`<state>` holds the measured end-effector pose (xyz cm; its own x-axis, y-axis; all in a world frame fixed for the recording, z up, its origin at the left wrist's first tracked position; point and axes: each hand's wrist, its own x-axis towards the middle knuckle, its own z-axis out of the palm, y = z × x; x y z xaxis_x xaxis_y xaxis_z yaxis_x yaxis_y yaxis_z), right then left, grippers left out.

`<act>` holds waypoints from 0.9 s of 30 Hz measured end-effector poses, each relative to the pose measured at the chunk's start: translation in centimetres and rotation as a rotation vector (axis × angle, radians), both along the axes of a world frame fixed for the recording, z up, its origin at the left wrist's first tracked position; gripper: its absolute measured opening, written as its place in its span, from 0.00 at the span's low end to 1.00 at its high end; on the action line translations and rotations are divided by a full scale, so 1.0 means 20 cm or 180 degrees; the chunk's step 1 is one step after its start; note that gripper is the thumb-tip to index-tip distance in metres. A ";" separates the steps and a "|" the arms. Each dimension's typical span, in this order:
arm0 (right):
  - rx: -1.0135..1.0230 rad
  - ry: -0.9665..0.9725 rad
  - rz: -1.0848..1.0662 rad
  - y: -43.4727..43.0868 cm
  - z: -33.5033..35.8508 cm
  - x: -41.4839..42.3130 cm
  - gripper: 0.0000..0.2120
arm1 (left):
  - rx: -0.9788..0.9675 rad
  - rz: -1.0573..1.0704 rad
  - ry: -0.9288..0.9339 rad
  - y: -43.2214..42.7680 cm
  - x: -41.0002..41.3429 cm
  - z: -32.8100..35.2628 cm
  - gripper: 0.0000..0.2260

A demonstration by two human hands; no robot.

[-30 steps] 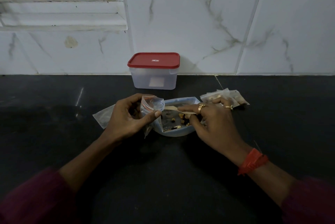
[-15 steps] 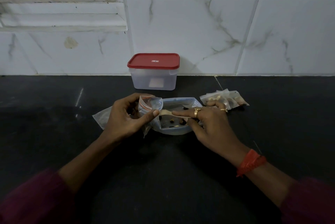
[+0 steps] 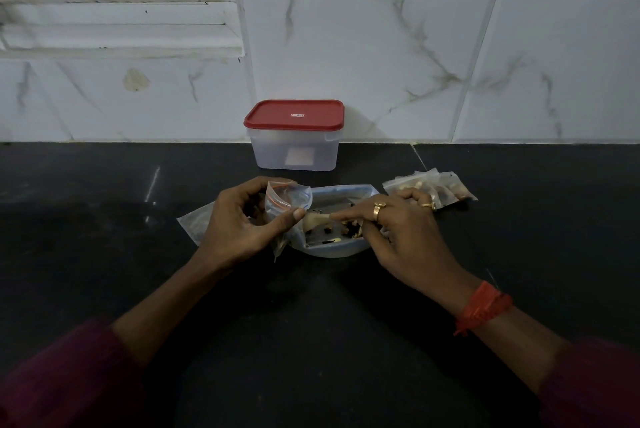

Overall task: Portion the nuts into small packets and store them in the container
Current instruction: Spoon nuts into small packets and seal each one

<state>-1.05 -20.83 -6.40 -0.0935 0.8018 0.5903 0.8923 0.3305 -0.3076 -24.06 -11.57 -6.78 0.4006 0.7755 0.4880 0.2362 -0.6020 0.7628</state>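
one red-lidded container [image 3: 293,137], one spoon [image 3: 312,220], one big nut bag [image 3: 330,249], one open packet [image 3: 289,197], roughly three filled packets [image 3: 446,189].

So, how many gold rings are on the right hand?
2. One gold ring is on the finger along the wooden spoon, the other on a finger next to the filled packets. Others may be hidden.

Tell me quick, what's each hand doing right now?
Left hand: closed, gripping a small zip packet.
Right hand: closed, pinching a little spoon by its handle.
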 end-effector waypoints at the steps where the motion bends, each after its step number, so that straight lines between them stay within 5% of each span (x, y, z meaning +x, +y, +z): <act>1: -0.0043 -0.0005 0.0037 0.00 0.00 0.00 0.21 | 0.0000 0.0004 0.0003 0.00 0.00 0.00 0.22; 9: -0.0157 0.0677 0.0061 0.00 0.01 0.00 0.19 | -0.0016 0.0019 -0.0021 0.01 0.00 0.00 0.21; 16: -0.0290 0.0481 0.0044 0.02 -0.04 0.00 0.12 | -0.0027 -0.0010 -0.0053 0.01 0.00 0.00 0.19; 22: -0.0513 0.1294 0.0288 0.04 -0.05 -0.01 0.12 | 0.0027 0.0054 -0.0158 0.02 -0.02 0.01 0.19; 27: -0.0578 0.0804 0.0159 0.05 -0.04 -0.03 0.09 | 0.0014 0.0020 -0.0225 0.03 -0.02 0.00 0.20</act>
